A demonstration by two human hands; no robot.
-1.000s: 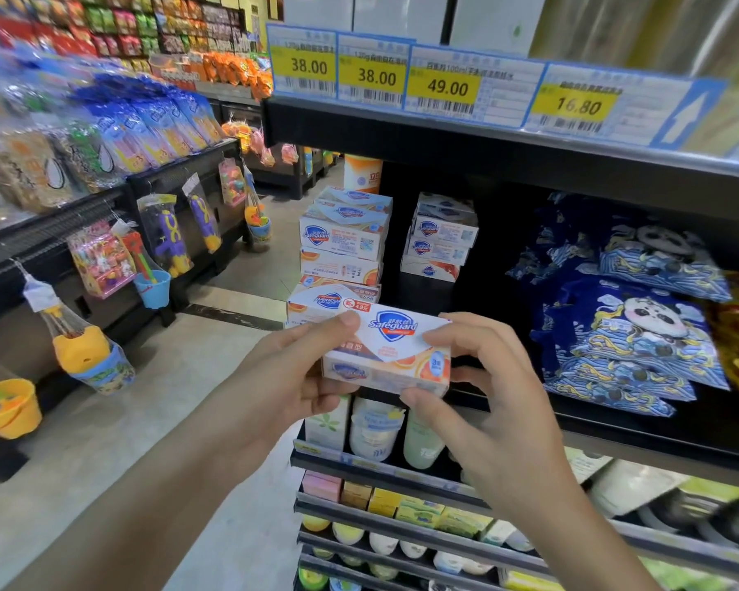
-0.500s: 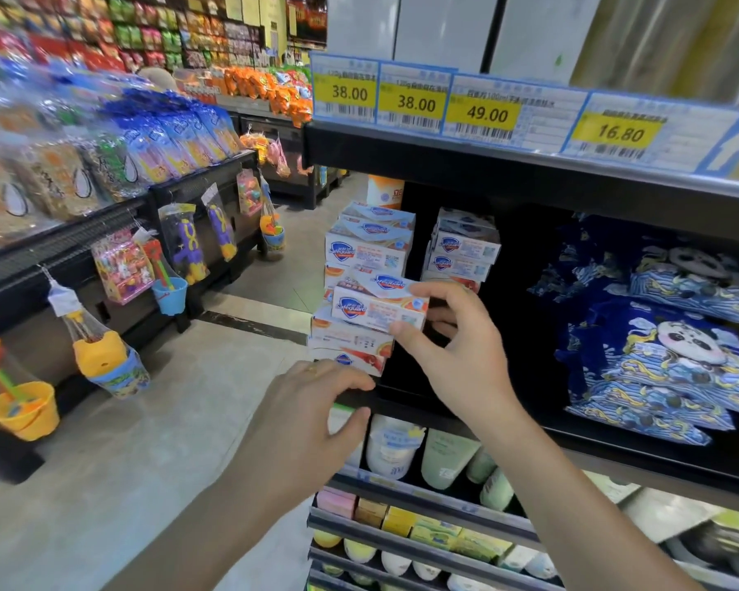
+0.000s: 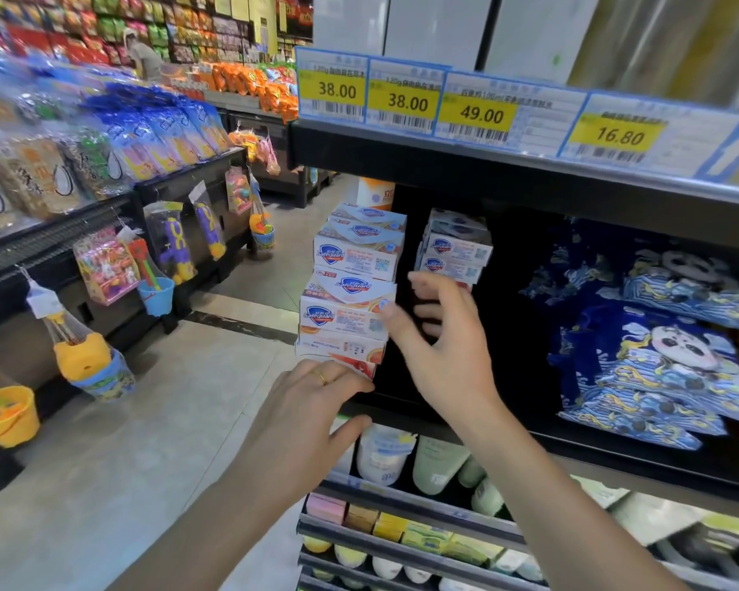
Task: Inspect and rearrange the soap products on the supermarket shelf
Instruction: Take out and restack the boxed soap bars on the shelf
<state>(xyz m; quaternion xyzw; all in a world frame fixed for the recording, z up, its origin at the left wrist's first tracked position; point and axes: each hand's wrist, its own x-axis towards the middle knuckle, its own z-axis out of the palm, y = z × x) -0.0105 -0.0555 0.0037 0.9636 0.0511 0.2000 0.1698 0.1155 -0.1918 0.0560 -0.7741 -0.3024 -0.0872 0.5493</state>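
Right hand (image 3: 440, 343) thumb apparently touching soap box (image 3: 344, 307); left hand (image 3: 312, 403) below stack

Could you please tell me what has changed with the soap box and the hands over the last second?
The orange soap box, held in both hands a second ago, now sits on the front stack. The right hand has let go, fingers spread beside it. The left hand dropped to the shelf edge at the stack's base. The rear soap stack and panda packs stayed put.
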